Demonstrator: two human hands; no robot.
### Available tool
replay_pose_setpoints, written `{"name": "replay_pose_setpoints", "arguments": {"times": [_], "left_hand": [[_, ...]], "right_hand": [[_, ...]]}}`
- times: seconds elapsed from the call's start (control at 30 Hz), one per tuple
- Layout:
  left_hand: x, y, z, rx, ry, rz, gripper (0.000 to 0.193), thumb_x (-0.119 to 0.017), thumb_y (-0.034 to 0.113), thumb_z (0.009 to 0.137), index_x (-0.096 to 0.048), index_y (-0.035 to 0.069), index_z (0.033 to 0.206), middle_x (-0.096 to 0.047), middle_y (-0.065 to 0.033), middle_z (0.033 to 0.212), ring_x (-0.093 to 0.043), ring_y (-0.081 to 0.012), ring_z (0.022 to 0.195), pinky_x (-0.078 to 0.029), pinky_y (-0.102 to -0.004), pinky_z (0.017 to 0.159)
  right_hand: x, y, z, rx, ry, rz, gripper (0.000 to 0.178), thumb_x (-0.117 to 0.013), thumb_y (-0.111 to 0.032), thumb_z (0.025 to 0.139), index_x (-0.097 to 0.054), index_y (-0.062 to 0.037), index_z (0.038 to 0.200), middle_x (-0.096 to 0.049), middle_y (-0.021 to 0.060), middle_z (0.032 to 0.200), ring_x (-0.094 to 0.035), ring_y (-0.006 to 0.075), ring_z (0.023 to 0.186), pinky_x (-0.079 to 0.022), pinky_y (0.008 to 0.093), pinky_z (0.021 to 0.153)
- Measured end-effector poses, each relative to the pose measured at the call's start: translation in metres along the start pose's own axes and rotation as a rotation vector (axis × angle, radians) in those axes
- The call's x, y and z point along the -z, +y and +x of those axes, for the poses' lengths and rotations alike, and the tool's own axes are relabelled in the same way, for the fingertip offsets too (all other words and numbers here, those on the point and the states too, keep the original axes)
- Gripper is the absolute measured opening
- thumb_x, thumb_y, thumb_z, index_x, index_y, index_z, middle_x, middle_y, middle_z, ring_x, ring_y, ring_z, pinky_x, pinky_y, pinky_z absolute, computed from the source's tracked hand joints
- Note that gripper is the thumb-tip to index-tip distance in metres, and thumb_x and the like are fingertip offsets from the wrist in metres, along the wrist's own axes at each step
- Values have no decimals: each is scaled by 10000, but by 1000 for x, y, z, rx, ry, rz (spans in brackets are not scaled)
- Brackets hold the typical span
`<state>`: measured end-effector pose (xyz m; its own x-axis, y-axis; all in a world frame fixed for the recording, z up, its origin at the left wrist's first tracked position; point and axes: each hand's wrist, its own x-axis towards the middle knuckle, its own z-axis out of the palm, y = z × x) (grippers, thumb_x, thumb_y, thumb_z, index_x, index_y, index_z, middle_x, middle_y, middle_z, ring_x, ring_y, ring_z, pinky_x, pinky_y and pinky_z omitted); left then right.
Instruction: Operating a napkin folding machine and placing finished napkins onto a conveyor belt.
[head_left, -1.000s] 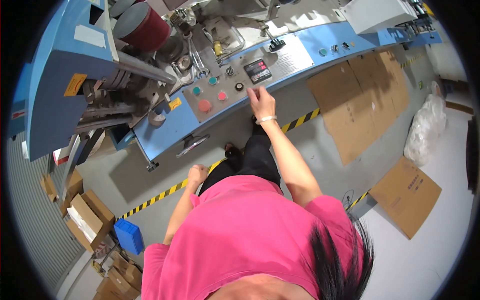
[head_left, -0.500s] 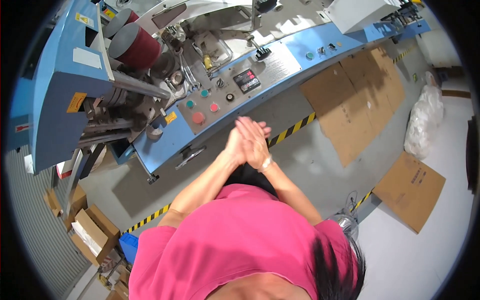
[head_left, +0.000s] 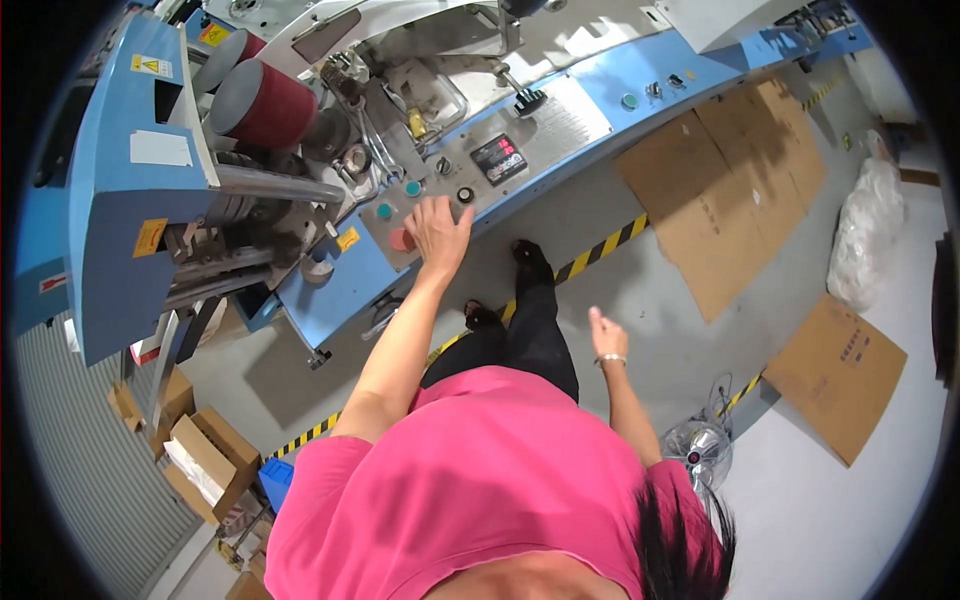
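My left hand (head_left: pixel 440 236) is over the control panel (head_left: pixel 375 248) of a blue machine, fingers stretched out and held over the buttons. Just beside it are a large red button (head_left: pixel 401 240), two green buttons (head_left: pixel 413 188) and a black knob (head_left: pixel 465 195). The smaller pink button is hidden under the hand, and I cannot tell whether a fingertip presses anything. Out to the right, away from the machine, hangs my right hand (head_left: pixel 608 337) with a white band at its wrist. Its thumb stands apart; the other fingers show only partly, and nothing is visible in it.
A red-lit display (head_left: pixel 498 159) sits on the panel. Wrenches (head_left: pixel 378 140) and red rollers (head_left: pixel 265 103) lie further left. Flattened cardboard (head_left: pixel 720 200) and a yellow-black floor stripe (head_left: pixel 600 252) are on the right. A fan (head_left: pixel 697 455) stands low right; boxes (head_left: pixel 205 465) stand low left.
My two hands were pressed together in front of me and have parted. The left has moved up and left onto the control panel; the right has moved down and right.
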<state>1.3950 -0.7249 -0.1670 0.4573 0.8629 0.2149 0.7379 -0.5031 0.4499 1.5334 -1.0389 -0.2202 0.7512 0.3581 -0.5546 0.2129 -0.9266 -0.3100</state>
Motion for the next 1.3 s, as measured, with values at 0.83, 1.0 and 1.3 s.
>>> {"name": "replay_pose_setpoints", "arguments": {"times": [0.83, 1.0, 1.3], "left_hand": [[-25, 11, 18, -13, 82, 140, 312, -681, 341, 675, -556, 83, 797, -547, -81, 853, -491, -261, 893, -339, -405, 765], [-15, 4, 10, 11, 104, 113, 291, -681, 304, 674, -544, 65, 771, -527, -102, 823, -481, -290, 878, -332, -415, 777], [-19, 8, 15, 11, 121, 160, 311, -676, 331, 669, -537, 81, 790, -525, -89, 851, -487, -271, 887, -346, -394, 765]], "right_hand": [[-84, 81, 25, 85, -163, 216, 395, -560, -377, 817, -594, -48, 1034, -652, 123, 863, -618, 218, 796, -473, 332, 724], [-77, 63, 15, 10, -251, 111, 398, -520, -423, 802, -612, -115, 1037, -642, 129, 946, -597, 290, 923, -459, 364, 809], [-67, 64, 24, -30, -210, 148, 357, -550, -382, 789, -618, -112, 1013, -652, 106, 923, -613, 257, 885, -466, 337, 788]]}}
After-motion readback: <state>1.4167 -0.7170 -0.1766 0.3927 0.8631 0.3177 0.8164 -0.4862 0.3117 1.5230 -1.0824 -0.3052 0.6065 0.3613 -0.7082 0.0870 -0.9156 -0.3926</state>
